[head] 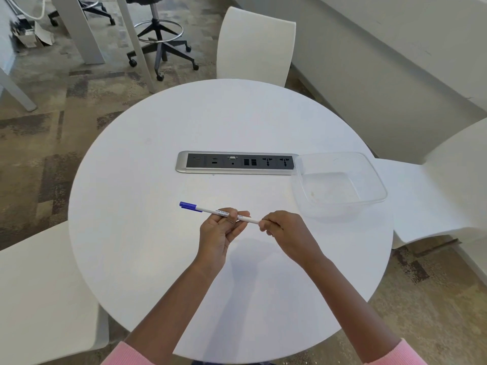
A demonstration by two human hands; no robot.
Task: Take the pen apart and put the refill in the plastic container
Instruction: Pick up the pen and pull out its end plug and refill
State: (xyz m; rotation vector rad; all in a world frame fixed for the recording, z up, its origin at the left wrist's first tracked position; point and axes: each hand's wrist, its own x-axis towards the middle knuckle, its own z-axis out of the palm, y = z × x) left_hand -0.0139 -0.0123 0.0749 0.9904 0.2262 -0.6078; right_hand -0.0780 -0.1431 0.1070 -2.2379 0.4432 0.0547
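A white pen (213,210) with a blue cap at its left end is held above the round white table (147,180), lying nearly level. My left hand (220,227) grips the barrel around its middle, with thumb and fingers curled round it. My right hand (279,227) pinches the pen's right end, which is hidden inside the fingers. The clear plastic container (340,183) stands empty on the table to the right, beyond my right hand. No refill is visible.
A grey and black socket panel (237,162) is set into the table's middle, touching the container's left rim. White chairs stand at the far side (257,46), the right (448,191) and the near left (39,299).
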